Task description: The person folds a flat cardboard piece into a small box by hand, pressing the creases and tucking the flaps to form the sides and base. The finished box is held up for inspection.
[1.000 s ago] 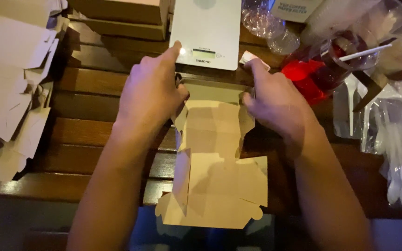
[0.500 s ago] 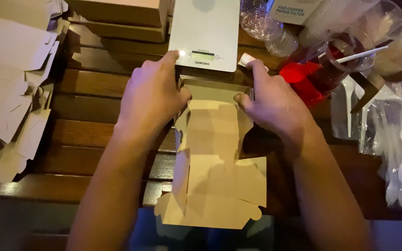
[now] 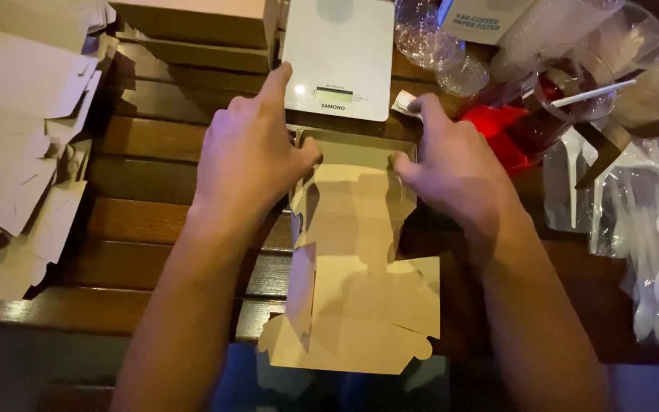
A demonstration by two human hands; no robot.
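You are folding a flat brown carton (image 3: 356, 259) on the slatted table (image 3: 154, 221), its lid flap overhanging the near edge: light, thin board, stiff only along creases, best pinched at the side walls. Left hand (image 3: 249, 156) and right hand (image 3: 455, 172) are pressing those walls inward, fingers closed on card. Since a second ago, the walls are standing squarer below the scale (image 3: 341, 53).

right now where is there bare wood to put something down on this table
Bare slats lie between the flat cardboard stack and the left hand, below the closed boxes. The right side is crowded: red-liquid jug, bagged plastic spoons. The part-folded box fills the middle under the scale.
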